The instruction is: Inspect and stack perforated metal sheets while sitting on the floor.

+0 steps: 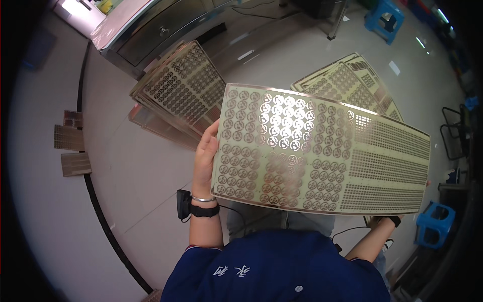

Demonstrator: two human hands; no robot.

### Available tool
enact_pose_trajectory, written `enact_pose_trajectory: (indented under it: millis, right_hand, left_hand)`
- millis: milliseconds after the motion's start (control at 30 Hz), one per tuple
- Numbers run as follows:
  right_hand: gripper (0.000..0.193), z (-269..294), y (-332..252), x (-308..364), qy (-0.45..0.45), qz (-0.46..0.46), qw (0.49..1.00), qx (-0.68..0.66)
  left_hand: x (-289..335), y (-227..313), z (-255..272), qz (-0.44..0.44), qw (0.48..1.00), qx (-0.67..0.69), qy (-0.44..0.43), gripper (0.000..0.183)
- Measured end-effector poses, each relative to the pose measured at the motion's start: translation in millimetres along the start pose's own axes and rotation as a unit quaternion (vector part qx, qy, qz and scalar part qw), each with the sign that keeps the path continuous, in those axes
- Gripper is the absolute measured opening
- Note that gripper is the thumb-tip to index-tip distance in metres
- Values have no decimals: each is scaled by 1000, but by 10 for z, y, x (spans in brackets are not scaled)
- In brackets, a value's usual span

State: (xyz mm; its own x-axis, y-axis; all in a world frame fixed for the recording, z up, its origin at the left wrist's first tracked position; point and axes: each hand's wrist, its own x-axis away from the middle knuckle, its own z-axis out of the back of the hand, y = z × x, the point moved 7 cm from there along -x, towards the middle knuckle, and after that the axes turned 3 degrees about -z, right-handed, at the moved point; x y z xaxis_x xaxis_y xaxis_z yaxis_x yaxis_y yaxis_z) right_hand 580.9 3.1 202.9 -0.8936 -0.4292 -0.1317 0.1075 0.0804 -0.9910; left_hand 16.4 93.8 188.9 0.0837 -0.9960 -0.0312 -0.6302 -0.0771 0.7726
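A large pale-green circuit board panel with copper-coloured rings and rows of small pads is held up in front of me, tilted down to the right. Light glares off its upper left part. My left hand is closed on the panel's left edge, its fingers partly behind it. At the right edge only a bit of my right hand shows; the panel hides most of it. Beyond the panel, a stack of similar panels fans out on the left, and another stack lies at the back right.
A metal drawer cabinet stands at the back left. Blue plastic stools stand at the far right and near right. Small boards lean at the left wall, beside a black floor strip. A cable runs from my left wrist.
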Motion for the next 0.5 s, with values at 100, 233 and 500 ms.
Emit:
enact_pose_trajectory:
  millis: [100,233,500]
  right_hand:
    - [55,16,77,-37,-1,2,1000,-6]
    - [55,5,106,-34,-8,3,1000,-18]
    - [53,171,380,-294,-38,-20,995,-88]
  left_hand:
    - [0,-25,74,10,1000,13,16,46]
    - [17,-33,130,7,1000,9,24,45]
    - [34,-26,129,9,999,11,40,45]
